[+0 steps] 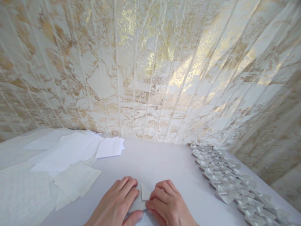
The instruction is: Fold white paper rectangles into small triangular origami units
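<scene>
A small piece of folded paper (145,192) lies on the table between my hands, close to the front of the view. One flap of it stands out as a pale triangle with a straight left edge. My left hand (121,198) presses on the paper's left side, fingers bent and thumb below. On the other side, my right hand (167,201) has its fingers curled and pinches the paper's right edge. The lower part of the paper is partly hidden by both hands.
Loose white sheets (63,152), a small stack of white paper (109,147) and written-on paper pieces (76,182) lie on the left. Rows of folded paper pieces (225,190) line the table's right side. A patterned curtain (150,78) hangs behind the table (155,163).
</scene>
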`<action>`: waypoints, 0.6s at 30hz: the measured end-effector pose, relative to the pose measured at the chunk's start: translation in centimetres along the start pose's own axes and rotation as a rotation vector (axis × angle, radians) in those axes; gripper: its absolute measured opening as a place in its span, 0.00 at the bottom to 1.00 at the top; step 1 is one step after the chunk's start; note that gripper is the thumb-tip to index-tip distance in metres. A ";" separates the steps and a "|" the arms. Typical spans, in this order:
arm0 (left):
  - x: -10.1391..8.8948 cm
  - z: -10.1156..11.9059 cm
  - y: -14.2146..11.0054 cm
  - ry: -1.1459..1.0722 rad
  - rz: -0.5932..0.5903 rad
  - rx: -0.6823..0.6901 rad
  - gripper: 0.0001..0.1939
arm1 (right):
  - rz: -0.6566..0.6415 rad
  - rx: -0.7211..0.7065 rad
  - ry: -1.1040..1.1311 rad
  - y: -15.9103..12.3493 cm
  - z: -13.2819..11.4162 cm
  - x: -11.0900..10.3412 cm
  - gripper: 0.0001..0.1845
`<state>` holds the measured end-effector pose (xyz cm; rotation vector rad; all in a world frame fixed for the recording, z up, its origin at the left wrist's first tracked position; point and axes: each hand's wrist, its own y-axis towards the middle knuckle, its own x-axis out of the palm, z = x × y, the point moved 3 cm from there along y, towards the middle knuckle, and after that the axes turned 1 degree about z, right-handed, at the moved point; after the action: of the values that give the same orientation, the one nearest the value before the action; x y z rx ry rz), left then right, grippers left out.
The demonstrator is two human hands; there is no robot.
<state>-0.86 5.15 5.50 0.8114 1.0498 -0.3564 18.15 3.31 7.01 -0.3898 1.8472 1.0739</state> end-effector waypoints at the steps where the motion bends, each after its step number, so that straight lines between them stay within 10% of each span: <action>1: -0.1 0.1 0.0 0.018 0.012 0.014 0.11 | 0.031 -0.010 -0.018 0.0 0.0 0.1 0.08; 18: -1.4 1.5 0.4 0.087 -0.035 0.046 0.13 | 0.143 0.006 -0.079 0.2 -0.2 0.2 0.13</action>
<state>-0.29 4.16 7.31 0.8563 1.1415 -0.3785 17.82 3.34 6.99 -0.2110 1.8288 1.1631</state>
